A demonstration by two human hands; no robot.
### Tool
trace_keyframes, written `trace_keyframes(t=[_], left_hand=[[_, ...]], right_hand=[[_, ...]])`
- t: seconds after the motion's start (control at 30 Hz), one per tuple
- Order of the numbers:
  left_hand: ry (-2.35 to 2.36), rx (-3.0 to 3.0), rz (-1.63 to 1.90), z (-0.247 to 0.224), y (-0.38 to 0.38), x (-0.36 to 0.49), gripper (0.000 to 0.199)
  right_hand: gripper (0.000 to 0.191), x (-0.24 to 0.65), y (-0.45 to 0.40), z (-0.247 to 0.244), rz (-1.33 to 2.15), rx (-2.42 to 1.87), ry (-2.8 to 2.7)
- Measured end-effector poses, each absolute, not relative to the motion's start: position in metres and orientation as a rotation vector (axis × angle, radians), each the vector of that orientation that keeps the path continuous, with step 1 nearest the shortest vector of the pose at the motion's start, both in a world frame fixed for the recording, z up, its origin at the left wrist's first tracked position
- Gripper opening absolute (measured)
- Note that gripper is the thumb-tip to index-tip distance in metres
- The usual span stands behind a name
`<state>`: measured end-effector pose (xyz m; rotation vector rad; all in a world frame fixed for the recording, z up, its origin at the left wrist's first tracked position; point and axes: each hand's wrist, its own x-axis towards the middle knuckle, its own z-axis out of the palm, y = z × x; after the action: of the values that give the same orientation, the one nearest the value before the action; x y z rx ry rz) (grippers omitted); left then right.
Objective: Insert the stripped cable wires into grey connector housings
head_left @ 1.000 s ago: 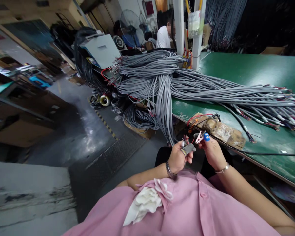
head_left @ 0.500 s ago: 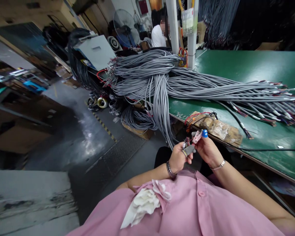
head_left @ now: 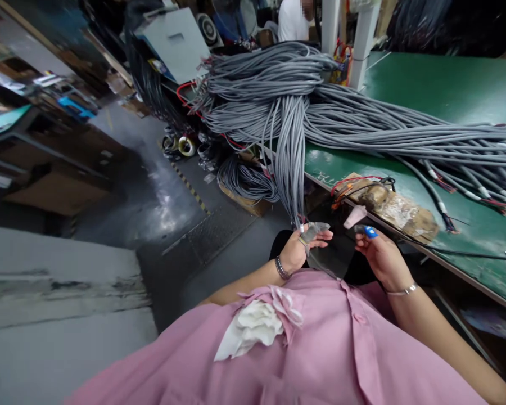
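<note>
My left hand [head_left: 294,253] has a grey cover on one finger. Its fingers are apart beside the lower ends of the hanging grey cables [head_left: 290,152], and I see nothing gripped in it. My right hand [head_left: 383,256] is closed, its blue-covered thumb pressed toward a dark-covered finger; whatever may be between them is hidden. Just above its fingertips, by the table edge, is a blurred pale pink piece [head_left: 355,216], apparently apart from the fingers. A taped brown block [head_left: 405,211] with red and black wires lies at the edge of the green table [head_left: 438,84].
Long grey cables [head_left: 388,126] with stripped ends stretch across the table. Coiled cables [head_left: 247,180] sit low in a box, near tape rolls [head_left: 186,146] on the floor. A person in white [head_left: 294,21] is behind the pile. White posts [head_left: 364,48] rise at the table.
My hands have moved apart, the left one opening. The pink piece, held between them before, now appears away from the fingers. The view has tilted down and shifted left.
</note>
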<state>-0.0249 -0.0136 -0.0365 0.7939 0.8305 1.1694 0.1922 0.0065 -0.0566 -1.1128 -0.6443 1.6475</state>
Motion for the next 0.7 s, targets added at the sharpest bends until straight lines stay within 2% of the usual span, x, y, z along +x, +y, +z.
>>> trace_keyframes(t=[0.13, 0.33, 0.4, 0.5, 0.6, 0.7], left_hand=[[0.927, 0.94, 0.982, -0.03, -0.025, -0.031, 0.037], [1.003, 1.132, 0.721, -0.041, -0.041, -0.015, 0.016], [1.029, 1.146, 0.702, -0.045, -0.044, -0.01, 0.012], [1.02, 1.221, 0.733, -0.043, -0.046, -0.008, 0.016], [0.959, 1.202, 0.861, -0.036, -0.046, -0.011, 0.03], [0.973, 1.124, 0.899, -0.029, -0.045, -0.015, 0.035]], right_hand=[[0.016, 0.191, -0.008, -0.049, 1.576, -1.173, -0.938], [0.034, 0.175, -0.029, -0.024, 1.596, -1.033, -1.468], [0.03, 0.169, -0.031, -0.019, 1.517, -1.039, -1.544], [0.02, 0.163, -0.03, -0.015, 1.397, -1.118, -1.531], [0.017, 0.164, -0.025, -0.014, 1.482, -1.1, -1.476], [0.017, 0.165, -0.021, -0.014, 1.57, -1.089, -1.439]])
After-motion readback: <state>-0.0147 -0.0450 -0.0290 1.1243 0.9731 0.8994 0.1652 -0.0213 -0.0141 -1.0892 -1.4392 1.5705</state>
